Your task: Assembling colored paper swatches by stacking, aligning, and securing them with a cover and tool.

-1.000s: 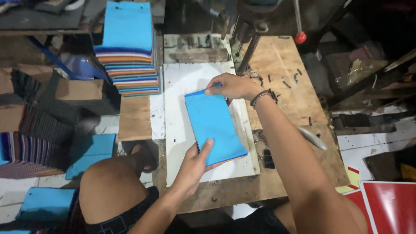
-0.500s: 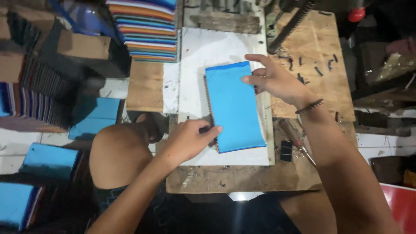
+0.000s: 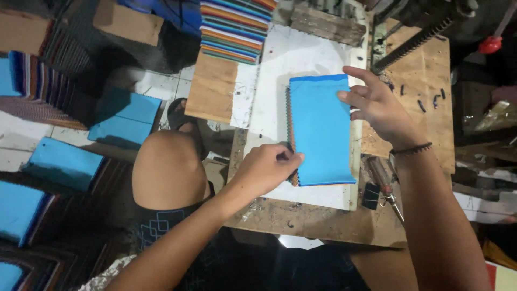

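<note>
A stack of sheets with a blue cover (image 3: 321, 129) lies on a white board (image 3: 280, 75) on a wooden workbench. Its left edge shows a row of small notches. My left hand (image 3: 266, 170) pinches that notched edge near the stack's lower left corner. My right hand (image 3: 374, 105) rests with spread fingers on the stack's right edge, near the upper corner. A dark bracelet sits on my right wrist.
A pile of multicoloured sheets (image 3: 237, 29) stands at the bench's far left. A metal press with a toothed bar (image 3: 412, 40) rises at the back right. A black binder clip (image 3: 370, 195) and a screwdriver (image 3: 385, 186) lie right of the board. Blue covers (image 3: 124, 116) lie on the floor.
The view shifted down and closer. My left hand moved from the stack's lower left face to pinch its notched edge. My right hand stays at the right edge.
</note>
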